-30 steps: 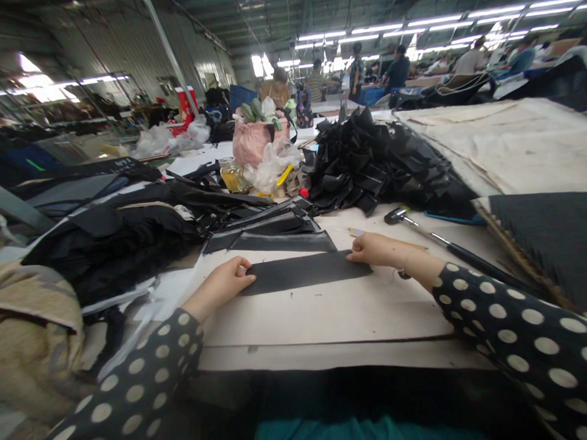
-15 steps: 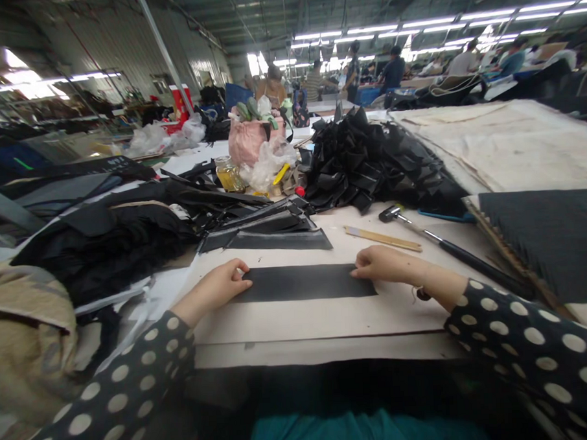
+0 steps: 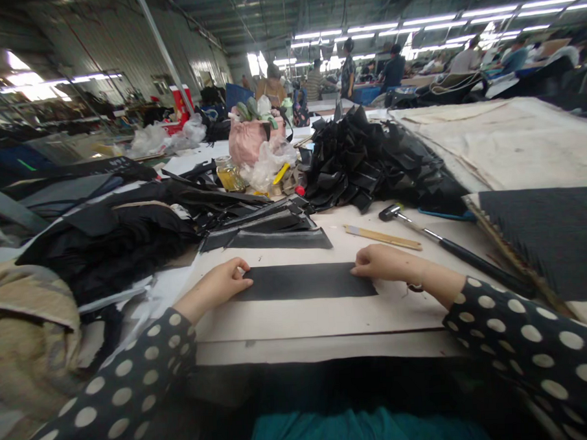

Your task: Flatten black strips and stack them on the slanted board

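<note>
A flat, matte black strip (image 3: 306, 282) is laid along the front edge of the pale, scuffed desk (image 3: 327, 319); its left end is pinched by the bent, closed-up fingers of the left hand (image 3: 217, 287), while its right end is covered by the right hand (image 3: 383, 264), fingers pressed together, grip not discernible. Behind it similar black pieces (image 3: 274, 234) are stacked, with a wooden ruler (image 3: 382, 237) and a hammer (image 3: 420, 230) toward the right edge, under strip-lit factory roofing
</note>
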Tool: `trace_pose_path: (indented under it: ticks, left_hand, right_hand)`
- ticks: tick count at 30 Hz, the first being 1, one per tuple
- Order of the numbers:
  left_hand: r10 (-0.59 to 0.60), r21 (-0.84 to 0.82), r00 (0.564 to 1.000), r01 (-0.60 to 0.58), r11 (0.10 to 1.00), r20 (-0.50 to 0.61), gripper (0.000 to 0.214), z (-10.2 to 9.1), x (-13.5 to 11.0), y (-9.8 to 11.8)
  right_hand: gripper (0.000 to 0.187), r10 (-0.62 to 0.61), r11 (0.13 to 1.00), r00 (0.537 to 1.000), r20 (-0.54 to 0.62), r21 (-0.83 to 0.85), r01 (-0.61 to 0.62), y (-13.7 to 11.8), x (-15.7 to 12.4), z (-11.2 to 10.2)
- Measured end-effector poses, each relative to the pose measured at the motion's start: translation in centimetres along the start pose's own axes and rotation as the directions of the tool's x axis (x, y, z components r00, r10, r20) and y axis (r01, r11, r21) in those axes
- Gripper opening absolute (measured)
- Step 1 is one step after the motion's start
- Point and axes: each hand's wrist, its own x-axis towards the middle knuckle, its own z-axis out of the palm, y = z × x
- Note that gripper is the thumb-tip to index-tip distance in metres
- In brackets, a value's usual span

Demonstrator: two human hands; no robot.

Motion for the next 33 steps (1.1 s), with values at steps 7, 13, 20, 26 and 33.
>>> trace_pose_path:
  ticks: [7,13,20,26,33]
  left_hand:
    - [0.017,-0.040,1.000,-0.017,0.999,0.012,0.025,-0.3,0.0,0.6]
    - [0.002,-0.032,0.999,-0.001,0.999,0.044,0.014,-0.4,0.3,1.2]
    - [0.013,-0.060,0.998,-0.009,0.998,0.058,0.028,-0.2,0.2,1.0]
    - [0.020,-0.043,0.999,-0.018,0.999,0.050,0.027,-0.5,0.2,1.0]
    - [0.062,0.028,0.997,-0.063,0.998,0.039,0.017,-0.4,0.8,0.9]
  right_hand:
    - [0.021,-0.059,0.998,0.996,-0.063,-0.017,0.058,0.3,-0.1,0.2]
    - [0.021,-0.070,0.998,0.996,-0.055,0.000,0.070,0.8,0.2,0.5]
    - [0.025,-0.162,0.985,0.978,-0.131,-0.079,0.153,0.4,-0.2,0.6]
    - [0.025,-0.187,0.981,0.973,-0.135,-0.078,0.178,0.7,-0.1,0.9]
    - [0.023,-0.181,0.982,0.974,-0.136,-0.081,0.171,0.5,-0.2,0.9]
